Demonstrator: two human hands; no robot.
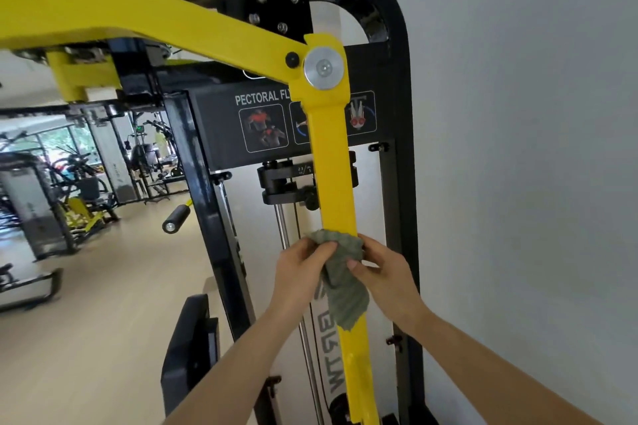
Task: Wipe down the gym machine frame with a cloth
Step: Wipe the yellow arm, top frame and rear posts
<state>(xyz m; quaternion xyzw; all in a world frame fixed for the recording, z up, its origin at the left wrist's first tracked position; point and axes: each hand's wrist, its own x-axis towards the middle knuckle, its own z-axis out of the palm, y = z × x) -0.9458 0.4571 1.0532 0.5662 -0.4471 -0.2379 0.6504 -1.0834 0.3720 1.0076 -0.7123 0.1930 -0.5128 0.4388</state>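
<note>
On yellow upright bar (336,183) of black pectoral-fly machine frame (400,114), beside white wall (518,114): grey-green cloth (340,272) wrapped round bar, tail hanging down front. Left hand (298,272) pinches cloth from left, fingers curled. Right hand (383,269) grips cloth from right, thumb pressing fabric.

My left hand (297,275) and right hand (387,274) are bare, and so are both wrists. My left forearm (238,360) and right forearm (483,355) are bare too, uncovered all the way to the bottom edge of the view. My right thumbnail (352,264) is short and plain, trimmed close.
</note>
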